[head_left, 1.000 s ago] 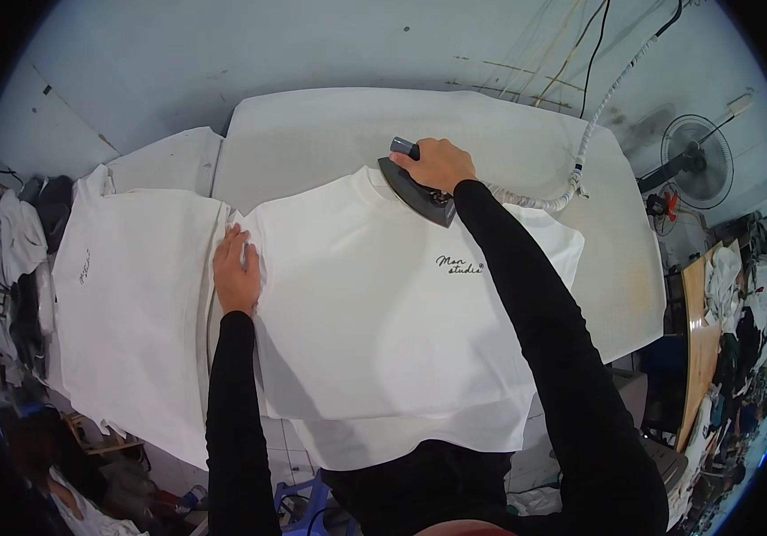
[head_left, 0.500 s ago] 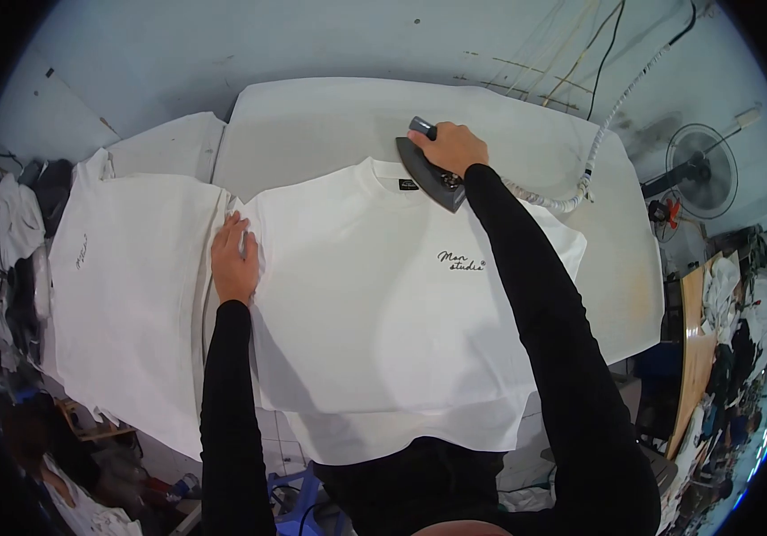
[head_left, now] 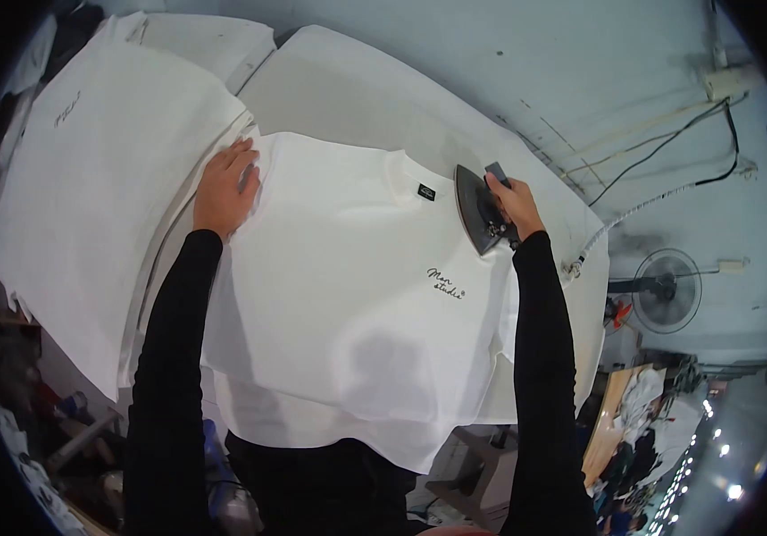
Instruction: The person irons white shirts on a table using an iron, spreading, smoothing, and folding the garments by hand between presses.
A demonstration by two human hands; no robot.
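Observation:
A white T-shirt (head_left: 330, 277) with a black neck label and small black script on the chest lies spread on the padded ironing table. My right hand (head_left: 519, 210) is closed around the grey handle of an iron (head_left: 476, 211). The dark soleplate rests on the shirt's shoulder, right of the collar, with its narrow tip towards the back. My left hand (head_left: 227, 192) lies on the shirt's left sleeve edge, fingers stretched out and fairly close together. Just beyond it is another white shirt (head_left: 107, 170) with similar script, spread over the left side.
The pale table cover (head_left: 348, 94) runs up to the wall. A wrapped cord (head_left: 638, 210) leads from near the iron to the wall at right. Beyond the table's right end are a fan (head_left: 667, 290) and a wooden board (head_left: 611, 424) beside piled garments.
The camera view has turned, so the table appears tilted. The iron has slid a little rightward, away from the neck label. My left hand stays at the sleeve edge.

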